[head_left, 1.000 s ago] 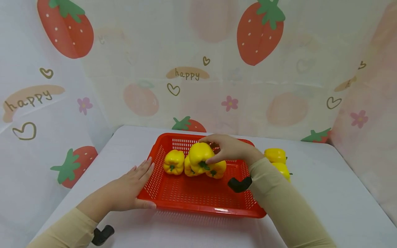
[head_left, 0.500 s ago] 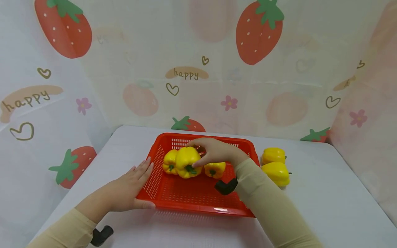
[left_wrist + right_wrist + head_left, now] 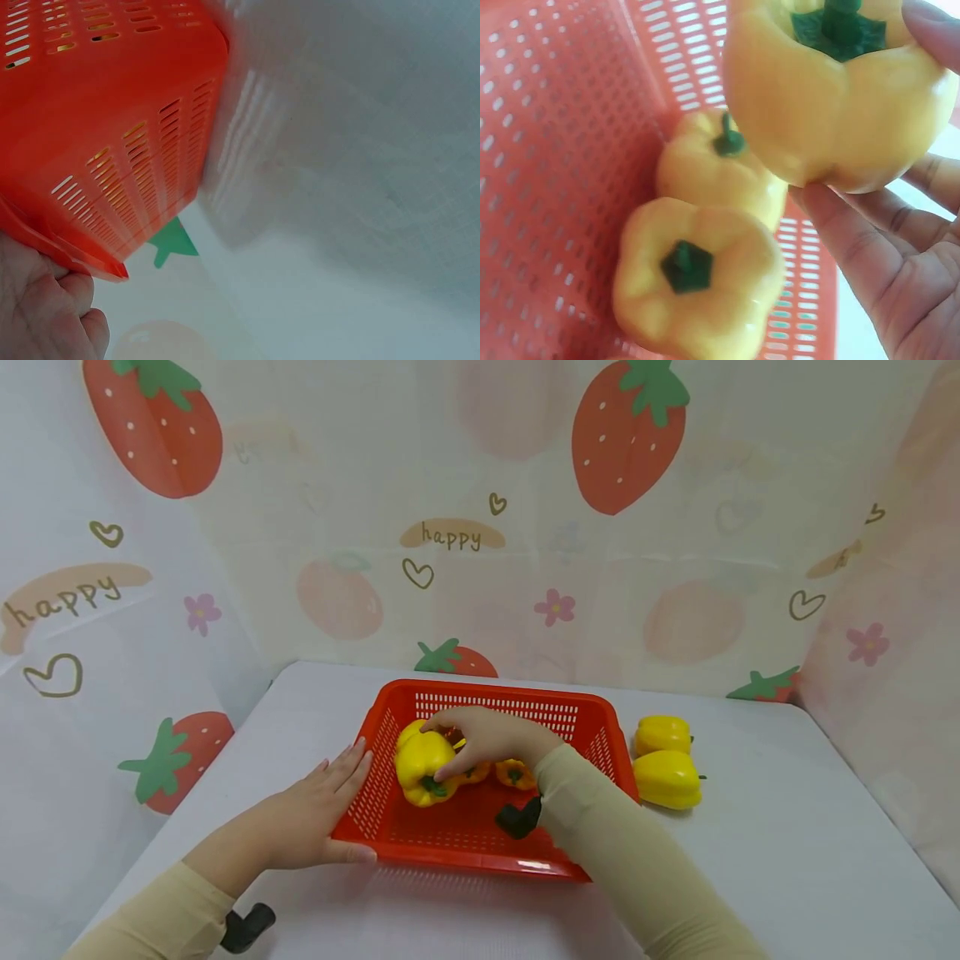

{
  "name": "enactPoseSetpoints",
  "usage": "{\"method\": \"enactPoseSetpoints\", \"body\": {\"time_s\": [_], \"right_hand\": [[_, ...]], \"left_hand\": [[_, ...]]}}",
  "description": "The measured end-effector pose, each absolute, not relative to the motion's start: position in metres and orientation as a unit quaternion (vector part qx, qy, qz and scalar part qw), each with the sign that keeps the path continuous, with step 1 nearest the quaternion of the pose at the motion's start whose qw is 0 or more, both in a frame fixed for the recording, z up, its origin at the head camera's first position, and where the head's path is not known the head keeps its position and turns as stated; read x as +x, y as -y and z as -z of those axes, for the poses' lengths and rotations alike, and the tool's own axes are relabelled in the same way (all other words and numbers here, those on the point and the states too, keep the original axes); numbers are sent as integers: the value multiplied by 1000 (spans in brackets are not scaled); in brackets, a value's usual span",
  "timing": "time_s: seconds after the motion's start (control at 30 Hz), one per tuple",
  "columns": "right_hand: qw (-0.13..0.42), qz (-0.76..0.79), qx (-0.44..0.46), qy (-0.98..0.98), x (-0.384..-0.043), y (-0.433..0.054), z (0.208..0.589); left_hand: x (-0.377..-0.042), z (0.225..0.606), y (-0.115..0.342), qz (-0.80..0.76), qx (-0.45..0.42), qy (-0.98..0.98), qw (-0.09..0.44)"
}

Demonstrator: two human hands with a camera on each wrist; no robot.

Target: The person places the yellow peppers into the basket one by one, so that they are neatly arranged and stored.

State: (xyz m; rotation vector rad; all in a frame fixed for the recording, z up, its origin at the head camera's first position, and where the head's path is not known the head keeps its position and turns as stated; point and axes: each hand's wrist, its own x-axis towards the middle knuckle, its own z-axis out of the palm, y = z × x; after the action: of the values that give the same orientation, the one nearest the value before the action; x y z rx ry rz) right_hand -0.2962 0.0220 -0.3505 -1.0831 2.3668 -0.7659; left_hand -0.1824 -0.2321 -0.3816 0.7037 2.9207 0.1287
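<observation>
My right hand (image 3: 487,735) grips a yellow bell pepper (image 3: 422,767) over the left part of the red plastic basket (image 3: 480,865). In the right wrist view this held pepper (image 3: 832,105) has its green stem up, the thumb on one side and fingers on the other. Below it, two more yellow bell peppers, a nearer one (image 3: 697,277) and a farther one (image 3: 712,165), lie in the basket. In the head view the hand and held pepper partly cover the peppers behind. My left hand (image 3: 303,818) rests on the basket's left rim, fingers extended, thumb at the front corner.
Two yellow bell peppers, a rear one (image 3: 663,736) and a front one (image 3: 667,779), lie on the white table (image 3: 787,843) right of the basket. Behind the table hangs a strawberry-printed cloth (image 3: 630,610). Perforated walls rise around the basket's floor.
My right hand has carried the held pepper leftward and slightly toward me inside the basket, over the leftmost pepper. My left hand has stayed at the rim.
</observation>
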Motion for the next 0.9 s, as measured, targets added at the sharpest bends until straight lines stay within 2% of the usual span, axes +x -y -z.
{"method": "enactPoseSetpoints", "body": {"time_s": [0.37, 0.63, 0.9], "right_hand": [[213, 236, -399, -860, -297, -8, 365], [246, 262, -414, -837, -296, 0, 373], [250, 215, -419, -846, -296, 8, 379]], "left_hand": [[-180, 377, 229, -45, 233, -969, 68], [-180, 377, 228, -49, 230, -969, 73], [-181, 378, 229, -44, 233, -969, 69]]}}
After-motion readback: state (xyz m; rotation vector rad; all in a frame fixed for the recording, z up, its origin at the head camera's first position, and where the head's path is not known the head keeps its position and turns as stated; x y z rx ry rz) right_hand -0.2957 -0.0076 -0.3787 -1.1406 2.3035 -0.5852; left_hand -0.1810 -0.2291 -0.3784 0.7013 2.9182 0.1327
